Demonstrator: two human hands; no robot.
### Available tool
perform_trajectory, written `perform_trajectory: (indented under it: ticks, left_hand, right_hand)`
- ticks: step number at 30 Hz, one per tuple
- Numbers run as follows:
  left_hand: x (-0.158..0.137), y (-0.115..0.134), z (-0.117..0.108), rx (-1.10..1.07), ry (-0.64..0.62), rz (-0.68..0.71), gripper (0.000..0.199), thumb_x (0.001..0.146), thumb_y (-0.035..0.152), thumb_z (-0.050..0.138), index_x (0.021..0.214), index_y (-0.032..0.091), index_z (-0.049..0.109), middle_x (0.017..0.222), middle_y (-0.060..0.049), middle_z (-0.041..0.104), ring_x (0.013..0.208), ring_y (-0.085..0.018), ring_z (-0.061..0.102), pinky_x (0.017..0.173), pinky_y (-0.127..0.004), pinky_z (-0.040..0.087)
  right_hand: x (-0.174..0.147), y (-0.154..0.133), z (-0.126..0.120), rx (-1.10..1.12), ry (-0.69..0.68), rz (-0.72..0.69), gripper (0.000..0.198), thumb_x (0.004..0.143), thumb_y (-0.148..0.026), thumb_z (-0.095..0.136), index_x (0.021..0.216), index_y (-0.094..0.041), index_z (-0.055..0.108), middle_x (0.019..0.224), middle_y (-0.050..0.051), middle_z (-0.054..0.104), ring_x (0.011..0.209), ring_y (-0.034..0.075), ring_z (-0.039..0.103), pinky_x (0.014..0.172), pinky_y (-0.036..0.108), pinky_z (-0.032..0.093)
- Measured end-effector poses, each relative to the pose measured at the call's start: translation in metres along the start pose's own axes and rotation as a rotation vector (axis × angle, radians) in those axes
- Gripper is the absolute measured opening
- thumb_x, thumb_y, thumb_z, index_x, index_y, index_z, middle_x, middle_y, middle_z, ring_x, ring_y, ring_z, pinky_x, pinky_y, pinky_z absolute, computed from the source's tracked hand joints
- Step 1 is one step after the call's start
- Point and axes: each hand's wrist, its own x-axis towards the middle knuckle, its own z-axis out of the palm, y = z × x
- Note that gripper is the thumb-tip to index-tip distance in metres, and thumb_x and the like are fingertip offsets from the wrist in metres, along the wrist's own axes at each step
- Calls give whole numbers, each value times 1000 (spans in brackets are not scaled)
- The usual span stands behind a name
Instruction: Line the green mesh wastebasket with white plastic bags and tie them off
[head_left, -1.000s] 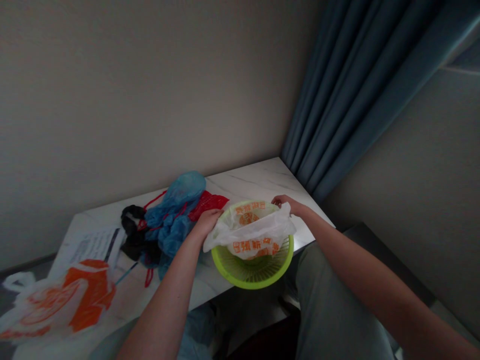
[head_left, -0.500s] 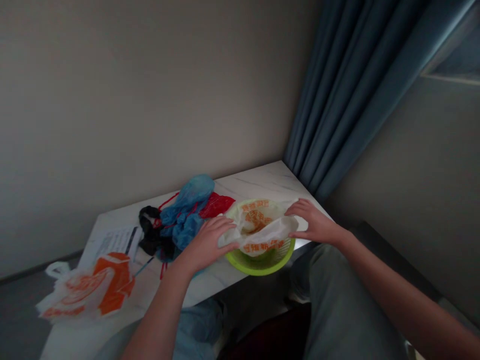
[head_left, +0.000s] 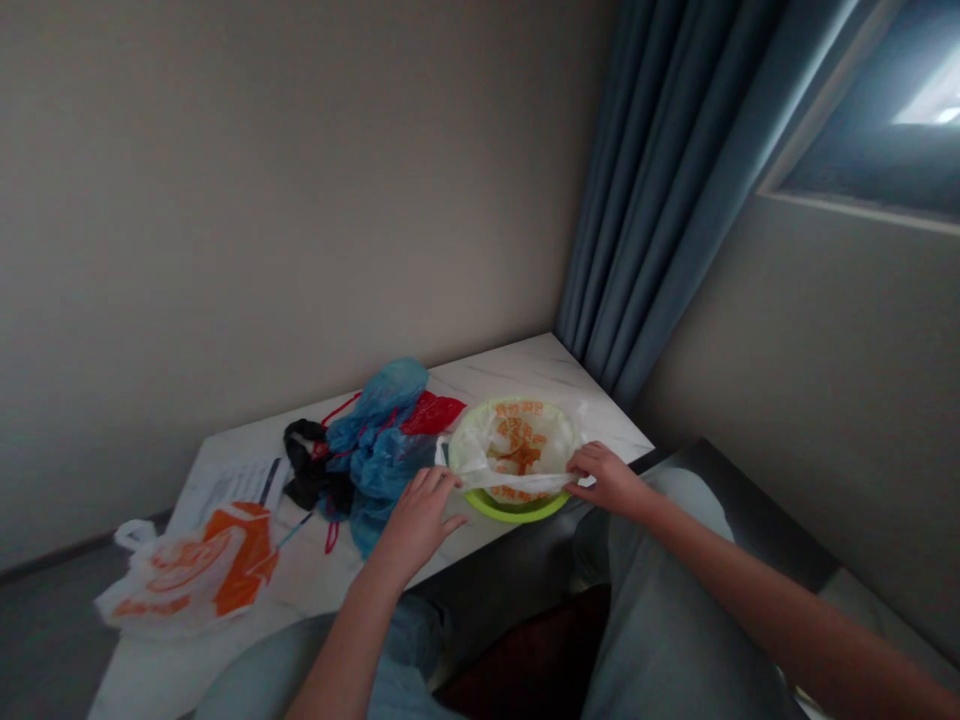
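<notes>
A white plastic bag with orange print (head_left: 480,445) lies spread inside a green plastic basket (head_left: 517,514), its mouth wide and facing up. The bag's near edge runs in a taut band between my hands, across the basket's front. My left hand (head_left: 416,520) has its fingers hooked on that edge at the basket's left side, its thumb apart from them. On the right, my right hand (head_left: 611,482) pinches the same edge between thumb and fingers. The green rim shows below the band, while the bag covers most of the basket's inside.
Left of the basket lies a heap of crumpled bags: blue (head_left: 382,450), red (head_left: 433,412) and black (head_left: 306,465). A printed sheet (head_left: 225,487) and another white-and-orange bag (head_left: 191,575) rest on the marbled table (head_left: 517,362). A blue curtain (head_left: 637,200) hangs beyond the far corner.
My hands have lowered the bag into the basket and drawn its near edge down toward the front rim. Its mouth is wider. The view has shifted slightly to the right.
</notes>
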Motion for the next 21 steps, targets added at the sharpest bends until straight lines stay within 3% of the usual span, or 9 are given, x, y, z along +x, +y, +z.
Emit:
perform_trajectory:
  ticks: [4,9,14,21]
  left_hand:
    - [5,7,8,57,18,-86,26,84,31,70,103,20,57,102,-8,63,102,-28,58,87,-38,45]
    - [4,11,21,124,-8,-139,15,92,35,60,95,20,58,87,-6,64,88,-25,62,80,-35,42]
    - [4,13,31,146,-42,-104,25,99,35,45,85,21,60,84,-6,66,86,-23,62,79,-34,41]
    - [8,19,39,121,-49,-72,32,100,28,37,87,20,66,90,-10,70,91,-24,63,84,-37,43]
  right_hand:
    - [-10,-4,-5,-18,-8,-12,27,80,-38,76,93,-20,61,91,6,64,89,23,58,84,35,43]
    - [-21,-4,-4,26,-27,-3,27,80,-35,77,96,-21,61,104,8,60,96,23,56,84,33,46]
    - [-20,3,3,-43,-47,64,5,89,-20,64,87,-20,59,91,5,59,84,19,56,76,30,46]
    - [-8,-3,21,-289,-79,129,6,85,-15,64,80,-18,63,85,6,64,80,20,58,78,32,44]
